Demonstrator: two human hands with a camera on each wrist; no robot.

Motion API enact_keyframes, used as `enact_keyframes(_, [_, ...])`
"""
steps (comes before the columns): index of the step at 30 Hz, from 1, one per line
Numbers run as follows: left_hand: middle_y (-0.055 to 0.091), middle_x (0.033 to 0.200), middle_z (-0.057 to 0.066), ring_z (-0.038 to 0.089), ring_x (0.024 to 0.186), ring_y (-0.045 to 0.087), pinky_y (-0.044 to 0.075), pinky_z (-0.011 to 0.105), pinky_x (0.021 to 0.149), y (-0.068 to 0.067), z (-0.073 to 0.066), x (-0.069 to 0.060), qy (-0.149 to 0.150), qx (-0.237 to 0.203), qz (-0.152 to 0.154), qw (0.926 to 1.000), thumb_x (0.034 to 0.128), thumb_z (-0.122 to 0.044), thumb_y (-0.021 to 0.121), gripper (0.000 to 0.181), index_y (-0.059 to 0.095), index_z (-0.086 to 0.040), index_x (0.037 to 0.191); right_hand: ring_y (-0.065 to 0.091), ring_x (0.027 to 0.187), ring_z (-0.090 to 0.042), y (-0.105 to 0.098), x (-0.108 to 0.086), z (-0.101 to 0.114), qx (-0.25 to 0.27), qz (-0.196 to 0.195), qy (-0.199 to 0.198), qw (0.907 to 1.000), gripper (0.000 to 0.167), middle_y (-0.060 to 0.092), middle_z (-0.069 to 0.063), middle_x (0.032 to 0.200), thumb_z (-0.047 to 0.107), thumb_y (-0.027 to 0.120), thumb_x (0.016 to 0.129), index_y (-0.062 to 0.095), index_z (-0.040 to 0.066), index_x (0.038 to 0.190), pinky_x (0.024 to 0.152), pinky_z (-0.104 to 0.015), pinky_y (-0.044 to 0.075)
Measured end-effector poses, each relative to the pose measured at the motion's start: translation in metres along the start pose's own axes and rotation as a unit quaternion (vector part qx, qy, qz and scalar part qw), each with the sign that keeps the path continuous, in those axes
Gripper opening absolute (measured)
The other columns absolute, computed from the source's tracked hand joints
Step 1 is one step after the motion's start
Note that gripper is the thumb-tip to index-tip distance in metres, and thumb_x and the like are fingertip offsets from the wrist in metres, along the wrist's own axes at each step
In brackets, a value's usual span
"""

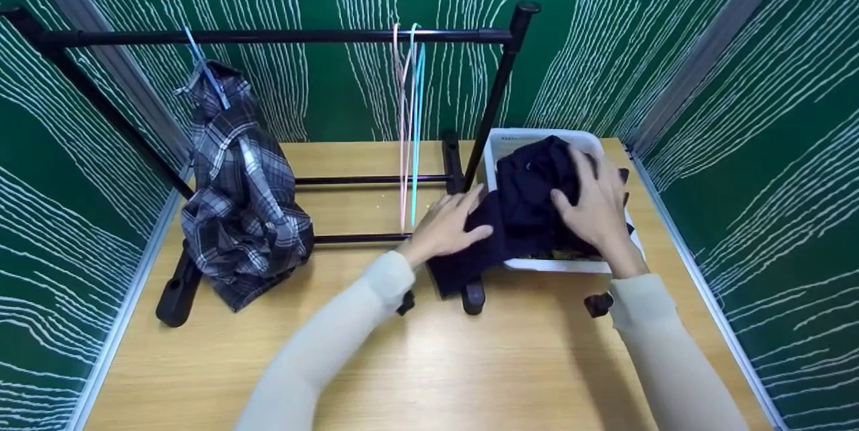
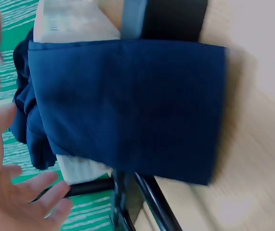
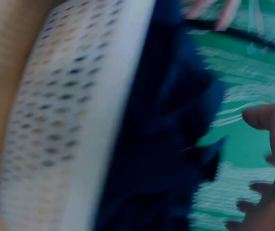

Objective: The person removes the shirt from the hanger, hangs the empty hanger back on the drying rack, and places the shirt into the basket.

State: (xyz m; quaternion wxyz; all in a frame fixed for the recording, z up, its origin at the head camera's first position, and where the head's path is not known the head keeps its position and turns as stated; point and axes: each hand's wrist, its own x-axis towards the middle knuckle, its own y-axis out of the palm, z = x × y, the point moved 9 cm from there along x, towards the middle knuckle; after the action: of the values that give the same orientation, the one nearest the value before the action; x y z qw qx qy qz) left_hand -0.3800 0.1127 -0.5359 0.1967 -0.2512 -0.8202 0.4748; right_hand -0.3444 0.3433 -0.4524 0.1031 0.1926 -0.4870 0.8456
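Observation:
A dark navy garment [image 1: 533,176] lies bunched in a white perforated basket [image 3: 50,110]. One flat, straight-hemmed end of it [image 2: 127,106] hangs over the basket's left side. My left hand [image 1: 446,226] is beside that end with its fingers spread; in the left wrist view the hand [image 2: 26,192] is apart from the cloth. Above the bunched part is my right hand [image 1: 594,206], thumb and fingers apart. The right wrist view shows a gap between this hand [image 3: 272,178] and the garment.
A black clothes rack [image 1: 282,37] stands left of the basket. From its rail hang a grey plaid shirt [image 1: 245,203] on a blue hanger [image 1: 208,72], plus pink [image 1: 403,149] and turquoise [image 1: 416,142] hangers. Rack feet [image 1: 473,297] rest on the wooden tabletop [image 1: 429,377]. Green patterned panels [image 1: 758,216] enclose it.

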Motion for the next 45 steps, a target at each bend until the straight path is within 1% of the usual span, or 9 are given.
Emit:
enact_keyframes(4, [0.04,0.169,0.011,0.036,0.154,0.038,0.025,0.054,0.127,0.009,0.015,-0.022,-0.018,-0.02,0.049,0.9984,0.0957,-0.071,0.063,0.1,0.021,-0.02,0.171,0.034,0.15,-0.051,0.004,-0.006,0.044,-0.014,0.027,-0.102,0.9943,0.07,0.043,-0.026,0.161,0.016,0.08,0.089,0.054,0.008,0.154,0.121,-0.073,0.021])
enact_keyframes(10, [0.037,0.171,0.008,0.038,0.154,0.036,0.026,0.057,0.125,0.029,0.026,-0.041,-0.015,-0.008,0.086,0.9961,0.0828,-0.075,0.076,0.118,0.02,-0.02,0.171,0.032,0.151,-0.053,0.022,-0.022,0.061,-0.034,0.071,-0.114,0.9903,0.067,0.043,-0.026,0.162,0.019,0.081,0.092,0.056,0.011,0.153,0.119,-0.077,0.019])
enact_keyframes(19, [0.055,0.155,0.009,0.031,0.138,0.049,0.037,0.047,0.116,0.036,0.032,-0.041,0.022,0.008,-0.015,0.9996,0.0803,-0.042,0.092,0.1,0.04,-0.021,0.164,0.033,0.15,-0.054,0.04,-0.038,0.052,0.003,0.088,-0.078,0.9931,0.067,0.042,-0.028,0.161,0.017,0.082,0.091,0.057,0.011,0.153,0.12,-0.073,0.024])
enact_keyframes(24, [0.065,0.141,0.008,0.027,0.128,0.06,0.043,0.044,0.114,0.032,0.03,-0.039,0.057,-0.067,-0.039,0.9954,0.0926,-0.021,0.084,0.065,0.055,-0.017,0.151,0.033,0.15,-0.052,0.04,-0.043,0.049,0.016,0.079,-0.07,0.9942,0.064,0.044,-0.027,0.16,0.014,0.081,0.092,0.058,0.01,0.151,0.12,-0.072,0.025])
enact_keyframes(29, [0.071,0.121,0.007,0.021,0.109,0.066,0.052,0.038,0.099,0.016,0.031,-0.033,0.038,-0.161,-0.077,0.9832,0.0967,-0.008,0.077,0.041,0.066,-0.015,0.136,0.036,0.148,-0.054,0.031,-0.044,0.047,0.02,0.057,-0.079,0.995,0.063,0.046,-0.029,0.158,0.012,0.082,0.09,0.06,0.008,0.149,0.12,-0.071,0.026])
enact_keyframes(34, [0.069,0.118,0.005,0.017,0.109,0.062,0.05,0.034,0.1,-0.011,0.011,-0.023,0.028,-0.25,-0.126,0.9596,0.0972,-0.006,0.076,0.034,0.07,-0.015,0.13,0.035,0.148,-0.055,0.011,-0.04,0.035,0.023,0.03,-0.064,0.9972,0.063,0.046,-0.028,0.158,0.01,0.081,0.089,0.06,0.007,0.148,0.12,-0.072,0.026])
enact_keyframes(38, [0.07,0.115,0.002,0.013,0.107,0.062,0.049,0.028,0.098,-0.034,-0.022,-0.006,0.051,-0.263,-0.177,0.947,0.0969,-0.008,0.077,0.028,0.074,-0.015,0.124,0.033,0.148,-0.055,-0.007,-0.034,0.019,0.033,0.018,-0.032,0.9988,0.06,0.043,-0.029,0.159,0.01,0.078,0.092,0.059,0.007,0.149,0.118,-0.075,0.025])
enact_keyframes(41, [0.071,0.111,0.003,0.013,0.104,0.063,0.049,0.024,0.096,-0.044,-0.048,0.011,0.077,-0.245,-0.203,0.9449,0.0971,-0.011,0.077,0.025,0.075,-0.013,0.122,0.031,0.148,-0.058,-0.019,-0.029,0.003,0.057,0.011,0.004,0.9983,0.059,0.039,-0.031,0.161,0.01,0.075,0.095,0.057,0.006,0.151,0.117,-0.077,0.025])
enact_keyframes(45, [0.072,0.11,0.004,0.014,0.106,0.065,0.048,0.023,0.102,-0.04,-0.072,0.031,0.098,-0.208,-0.196,0.9533,0.0972,-0.011,0.078,0.026,0.074,-0.012,0.123,0.026,0.15,-0.061,-0.024,-0.026,-0.019,0.074,0.014,0.049,0.996,0.06,0.03,-0.034,0.165,0.016,0.07,0.099,0.051,0.005,0.155,0.116,-0.08,0.023])
